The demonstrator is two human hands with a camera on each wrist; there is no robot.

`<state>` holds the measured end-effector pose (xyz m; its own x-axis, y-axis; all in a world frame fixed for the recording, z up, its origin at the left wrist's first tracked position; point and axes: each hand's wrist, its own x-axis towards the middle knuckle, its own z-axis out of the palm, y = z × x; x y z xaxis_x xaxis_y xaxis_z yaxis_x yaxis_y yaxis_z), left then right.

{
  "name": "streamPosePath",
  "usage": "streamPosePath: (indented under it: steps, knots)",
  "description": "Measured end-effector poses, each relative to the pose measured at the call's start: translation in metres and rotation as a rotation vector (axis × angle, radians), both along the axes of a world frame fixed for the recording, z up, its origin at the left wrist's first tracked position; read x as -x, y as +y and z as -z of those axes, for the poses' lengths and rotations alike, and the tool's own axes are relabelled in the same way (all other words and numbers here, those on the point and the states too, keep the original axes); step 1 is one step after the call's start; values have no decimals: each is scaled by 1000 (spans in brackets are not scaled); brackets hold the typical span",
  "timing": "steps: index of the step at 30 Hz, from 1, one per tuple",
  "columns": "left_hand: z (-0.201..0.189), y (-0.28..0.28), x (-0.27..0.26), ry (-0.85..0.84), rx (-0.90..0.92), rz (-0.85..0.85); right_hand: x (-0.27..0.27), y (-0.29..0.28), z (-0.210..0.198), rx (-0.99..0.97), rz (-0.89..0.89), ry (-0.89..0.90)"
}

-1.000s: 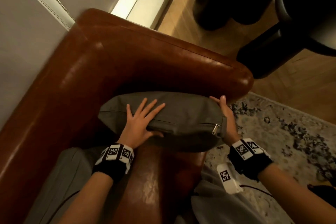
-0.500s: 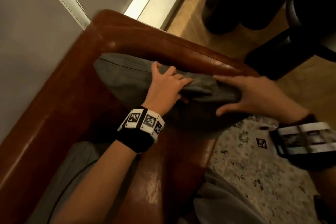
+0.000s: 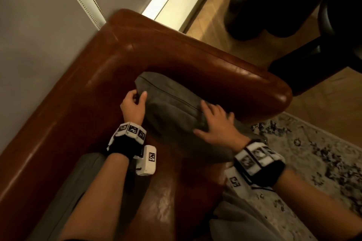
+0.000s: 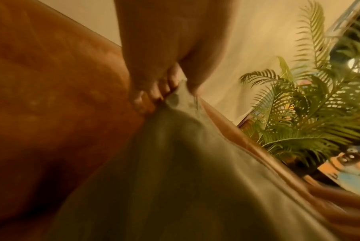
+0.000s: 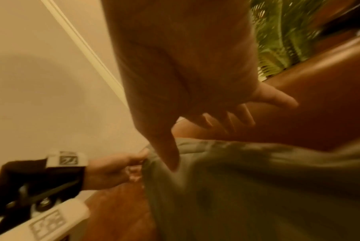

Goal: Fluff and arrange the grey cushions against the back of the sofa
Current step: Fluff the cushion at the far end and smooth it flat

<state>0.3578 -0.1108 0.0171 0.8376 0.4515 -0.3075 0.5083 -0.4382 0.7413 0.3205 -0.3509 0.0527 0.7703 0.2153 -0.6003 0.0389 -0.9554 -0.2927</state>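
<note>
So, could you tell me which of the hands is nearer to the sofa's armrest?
Right. The right hand lies spread on the grey cushion beside the armrest; the left hand pinches the cushion's far corner.

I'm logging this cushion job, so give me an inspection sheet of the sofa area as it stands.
Surface: brown leather sofa, glossy, corner section in view.
Job's things: one grey cushion against the sofa's corner; second grey cushion partly visible, lower left.
Clutter: nothing seen.
Grippers: left hand pinches the cushion's corner; right hand rests spread on it.
Cables: nothing seen.
Surroundings: wall, patterned rug, wooden floor, potted plant.
</note>
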Motion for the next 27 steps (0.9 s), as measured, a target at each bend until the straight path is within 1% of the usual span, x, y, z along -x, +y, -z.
streamPosePath:
  steps: [2, 4, 6, 7, 9, 10, 11, 13, 14, 16, 17, 18, 19, 20, 21, 22, 23, 24, 25, 27]
  knots:
    - [-5, -8, -1, -100, -66, 4, -15, 40, 4, -115, 42, -137]
    - [-10, -21, 7, -217, -48, 82, -28, 69, 15, -96, 72, -182]
    - [-16, -33, 14, -275, -16, 141, -37, 78, 26, -68, 95, -233]
    - [-19, -34, 17, -293, 20, 127, -38, 76, 30, -101, 117, -283]
    - [-27, -28, 18, -327, 152, 40, -36, 66, 33, -226, 168, -388]
    - [-29, -21, 18, -336, 186, -7, -33, 60, 32, -274, 193, -418]
    - [-28, -10, 19, -330, 183, -49, -30, 53, 29, -313, 226, -428]
    - [-18, 13, 25, -235, 136, -137, -23, 38, 17, -413, 300, -458]
    - [-9, 23, 29, -134, 113, -188, -18, 29, 7, -471, 326, -479]
    - [18, 39, 41, 151, 105, -275, -2, 11, -19, -598, 334, -527]
    - [28, 42, 46, 284, 152, -298, 6, 3, -34, -662, 313, -552]
    - [37, 42, 49, 367, 242, -320, 13, -2, -48, -723, 291, -575]
    - [43, 41, 49, 392, 346, -353, 19, -5, -60, -777, 279, -587]
    - [46, 38, 48, 362, 445, -422, 23, -8, -68, -824, 280, -585]
    - [46, 35, 45, 293, 504, -508, 26, -10, -74, -859, 291, -574]
    - [43, 34, 41, 217, 506, -596, 28, -13, -77, -885, 303, -564]
    - [40, 36, 35, 167, 470, -688, 30, -16, -81, -902, 307, -564]
    - [38, 40, 29, 161, 426, -757, 32, -19, -86, -914, 301, -575]
    - [37, 43, 25, 188, 397, -782, 32, -21, -91, -925, 286, -586]
    - [36, 45, 25, 313, 398, -770, 31, -21, -101, -935, 249, -601]
